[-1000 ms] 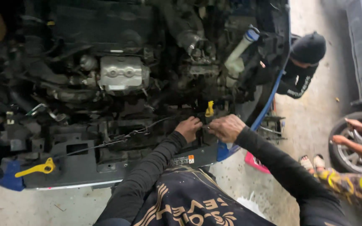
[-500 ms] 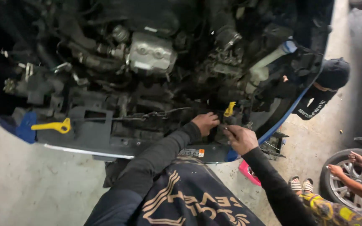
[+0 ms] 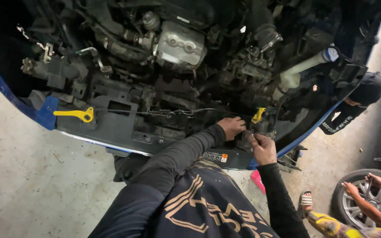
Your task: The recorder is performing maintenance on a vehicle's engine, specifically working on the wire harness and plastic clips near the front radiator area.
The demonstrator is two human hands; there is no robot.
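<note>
Yellow clip [image 3: 258, 115] by both hands [image 3: 232, 127] [image 3: 262, 147], grip state unclear; open engine bay [image 3: 179, 44] over concrete floor [image 3: 27, 176].

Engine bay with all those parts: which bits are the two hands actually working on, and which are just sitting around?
In hand:
- left hand and right hand, close together at the front panel
- small dark part between the fingers, too small to identify
- yellow clip just above them

Just about:
- yellow lever at the far left
- white bottle
- silver engine cover
- wheel that another person touches
</note>
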